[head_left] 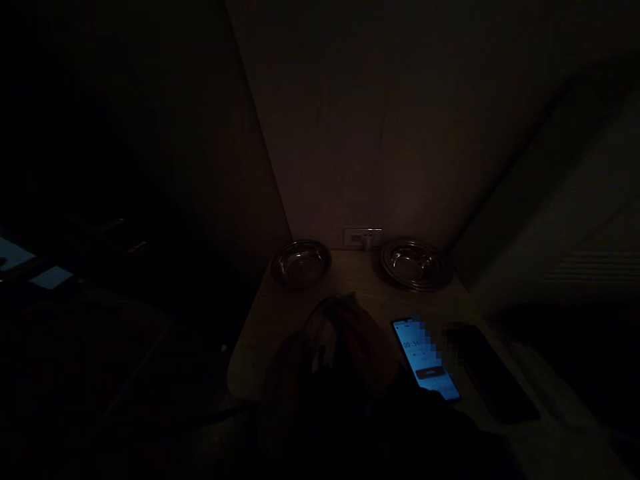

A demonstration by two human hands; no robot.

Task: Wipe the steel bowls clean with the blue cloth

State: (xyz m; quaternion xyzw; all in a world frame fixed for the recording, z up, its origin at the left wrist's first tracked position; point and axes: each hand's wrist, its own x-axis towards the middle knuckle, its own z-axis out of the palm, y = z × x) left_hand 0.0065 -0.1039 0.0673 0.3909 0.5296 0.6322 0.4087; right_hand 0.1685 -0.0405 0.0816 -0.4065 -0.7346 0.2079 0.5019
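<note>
Handling of a rounded item (320, 333) on the near side of a table (250, 347), in very low light. All places are given relative to the lit phone (427, 367), which lies face up and shows a partly masked digital count.

The rounded item is to the left of the lit phone, between the two hands; its pale patch and part of a curved edge are visible, but its exact kind cannot be told. The right hand (367, 340), just left of the lit phone, has its grip closed over the item's upper side, fingers bent. The left hand (283, 360), farther left, appears only as a faint shape at the item's side; whether its grip is clenched or loose cannot be told.

Beyond the lit phone and well to its left stands a shallow metal dish (303, 270); almost directly beyond it is a wide-rimmed metal dish (443, 273), possibly more than one, nested. Both are apart from the hands. A dark slab (500, 380) lies to its right, and a wall socket (363, 237) is set beyond it, toward the left.

Progress, as judged: handling is under way, with the item in hand and not set down. No finished result can be made out, and the amount remaining cannot be determined.
</note>
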